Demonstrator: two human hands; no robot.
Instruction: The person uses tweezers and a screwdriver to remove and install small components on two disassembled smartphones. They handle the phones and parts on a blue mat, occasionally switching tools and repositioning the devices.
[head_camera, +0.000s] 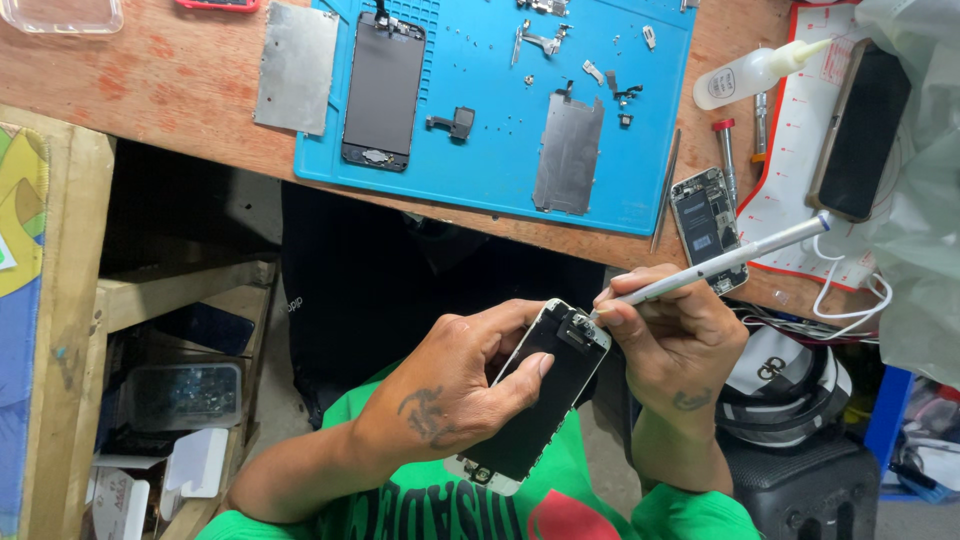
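Two hands work below the near edge of the counter (200, 90), over the person's lap. The left hand (455, 385) is closed around a phone screen (535, 400) with a white frame, fingers along one side and thumb across the dark glass. The right hand (675, 335) pinches a silver screwdriver (720, 262), and its tip touches the top end of the screen. Up on the counter lies a blue mat (480, 150) with another dark screen (383, 90), a metal plate (568, 155) and tiny parts. Near the right edge sits a small white bottle (750, 72).
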